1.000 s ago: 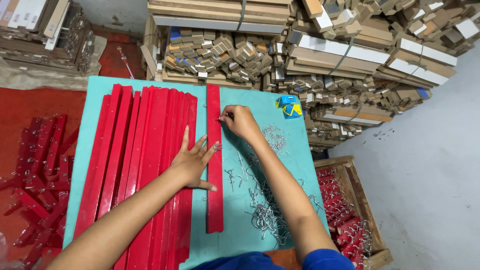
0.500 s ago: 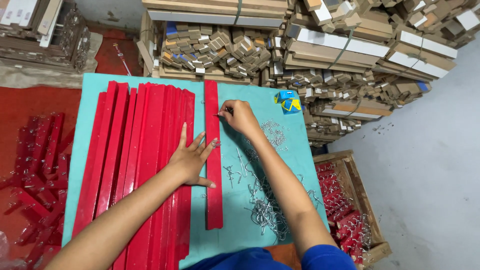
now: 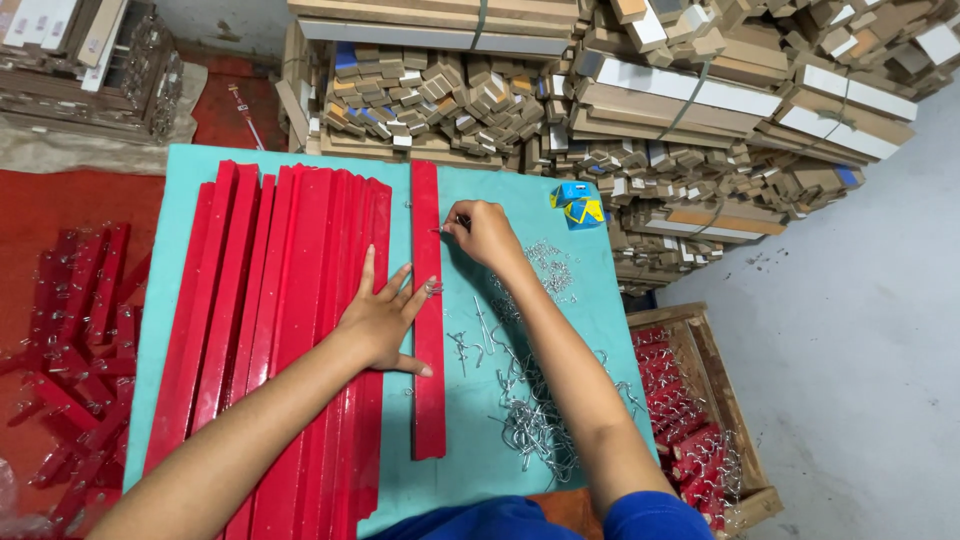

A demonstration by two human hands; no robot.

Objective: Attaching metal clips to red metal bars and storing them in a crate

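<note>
The left hand [image 3: 385, 318] is laid flat, fingers spread, with nothing grasped; its fingertips and thumb are pressed on a single red strip [image 3: 427, 330] lying apart on the teal table [image 3: 590, 310]. A stack of red strips [image 3: 270, 330] is found under the palm and to its left. The right hand [image 3: 483, 232] is pinched on a small metal hook [image 3: 441, 230], held against the strip's upper right edge, just ahead of the left fingertips. Loose metal hooks [image 3: 535, 420] are scattered beside the right forearm. A blue-and-yellow box [image 3: 578, 203] is seen just right of that hand.
</note>
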